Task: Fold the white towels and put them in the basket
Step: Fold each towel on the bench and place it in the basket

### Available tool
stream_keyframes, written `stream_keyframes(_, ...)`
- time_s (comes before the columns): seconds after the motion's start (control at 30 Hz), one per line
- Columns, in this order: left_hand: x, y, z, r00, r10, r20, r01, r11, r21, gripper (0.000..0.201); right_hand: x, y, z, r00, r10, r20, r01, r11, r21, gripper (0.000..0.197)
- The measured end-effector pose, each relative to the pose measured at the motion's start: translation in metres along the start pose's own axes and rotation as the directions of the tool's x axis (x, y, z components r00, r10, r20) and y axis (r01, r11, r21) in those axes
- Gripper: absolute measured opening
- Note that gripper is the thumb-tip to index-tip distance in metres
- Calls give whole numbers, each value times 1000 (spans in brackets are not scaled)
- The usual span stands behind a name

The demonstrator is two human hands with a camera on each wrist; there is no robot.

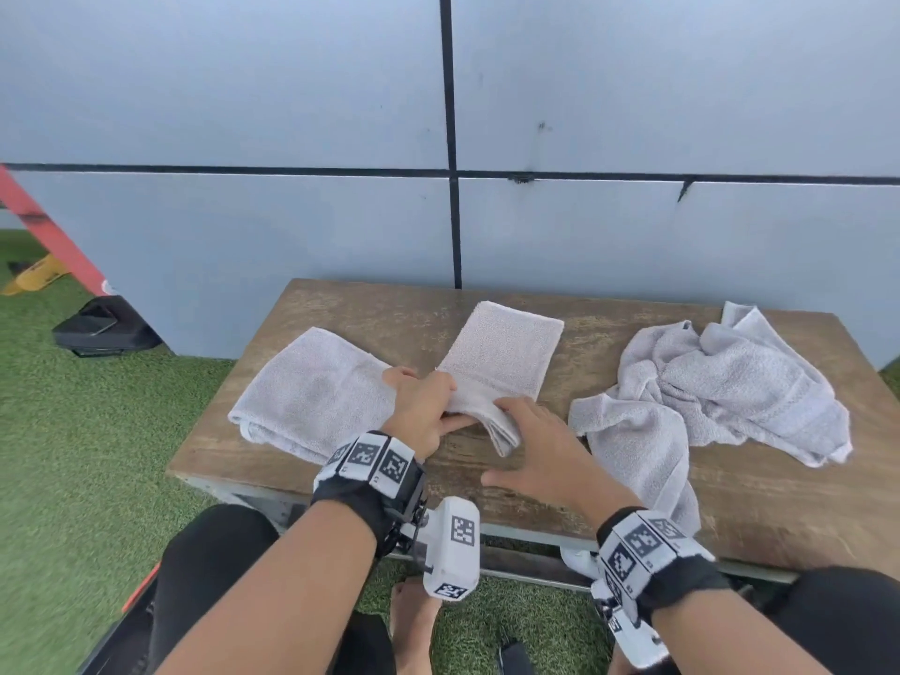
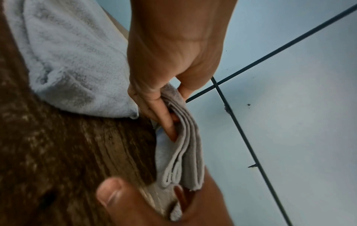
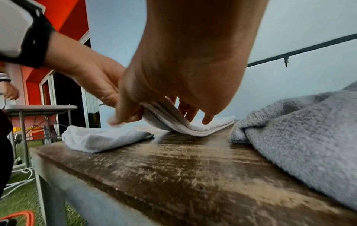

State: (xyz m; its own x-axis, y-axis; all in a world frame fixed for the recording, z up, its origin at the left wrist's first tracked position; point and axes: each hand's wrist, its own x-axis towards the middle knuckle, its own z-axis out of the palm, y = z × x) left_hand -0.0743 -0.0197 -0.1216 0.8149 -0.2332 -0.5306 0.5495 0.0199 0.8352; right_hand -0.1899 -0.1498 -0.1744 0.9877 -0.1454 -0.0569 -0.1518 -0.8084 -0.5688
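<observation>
On the wooden table (image 1: 759, 504) a narrow folded white towel (image 1: 501, 358) lies in the middle, its near end raised. My left hand (image 1: 423, 406) pinches that raised end, thumb and fingers closed on the stacked layers (image 2: 185, 152). My right hand (image 1: 535, 445) lies over the same end with straight fingers (image 3: 207, 120), its thumb (image 2: 110, 194) spread beside the towel's corner. A second folded towel (image 1: 311, 392) rests left of my left hand. A crumpled heap of white towels (image 1: 721, 387) lies to the right, one part hanging over the front edge.
A grey panelled wall (image 1: 243, 114) stands right behind the table. Green artificial grass (image 1: 97, 431) surrounds it. A red slanted beam (image 1: 53, 236) and a black case (image 1: 102, 328) are at the far left. An orange-rimmed object (image 3: 21, 215) sits by my left knee.
</observation>
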Motion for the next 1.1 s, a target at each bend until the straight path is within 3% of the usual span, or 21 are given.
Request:
stream_keyframes(0.1, -11, 2, -3, 995, -21, 101, 18, 999, 35, 34, -9, 3, -2, 991, 19, -130, -16, 1000, 27, 38)
stream_keyframes(0.17, -19, 4, -11, 976, -55, 210, 38, 996, 86, 27, -17, 4, -9, 981, 46, -189, -21, 991, 130, 27)
stream_keyframes(0.23, -24, 3, -20, 959, -5, 284, -70, 964, 257, 32, -26, 4, -18, 975, 89, -204, -39, 970, 238, 21)
stream_keyframes(0.3, -25, -1, -30, 921, 108, 375, -305, 799, 519, 45, -33, 7, -24, 971, 144, -190, -74, 940, 334, 16)
stream_keyframes(0.37, -27, -10, -35, 868, 163, 469, -466, 593, 657, 51, -38, 13, -25, 971, 167, -171, -95, 925, 367, 17)
stream_keyframes(0.43, -24, -20, -36, 849, 227, 478, -523, 498, 692, 33, -43, 15, -25, 978, 146, -151, -83, 929, 361, 19)
stream_keyframes(0.5, -24, -23, -36, 850, 286, 441, -524, 533, 664, 9, -48, 14, -27, 983, 138, -124, -84, 927, 364, 26)
stream_keyframes(0.6, -27, -27, -38, 862, 301, 407, -498, 646, 578, 7, -55, 12, -34, 984, 147, -105, -88, 899, 428, 33)
stream_keyframes(0.73, -29, -36, -41, 871, 209, 445, -452, 694, 560, 17, -55, 15, -37, 986, 155, -57, -115, 893, 435, 30)
stream_keyframes(0.87, -14, -53, -45, 911, 148, 384, -387, 625, 678, 28, -51, 22, -24, 979, 202, 20, -192, 891, 411, 10)
stream_keyframes(1.0, -1, -59, -41, 911, 199, 362, -407, 582, 704, 40, -44, 20, -17, 969, 248, -10, -233, 922, 310, 24)
stream_keyframes(1.1, 5, -50, -27, 900, 308, 308, -434, 585, 685, 29, -29, 20, -18, 948, 293, -121, -241, 914, 328, 29)
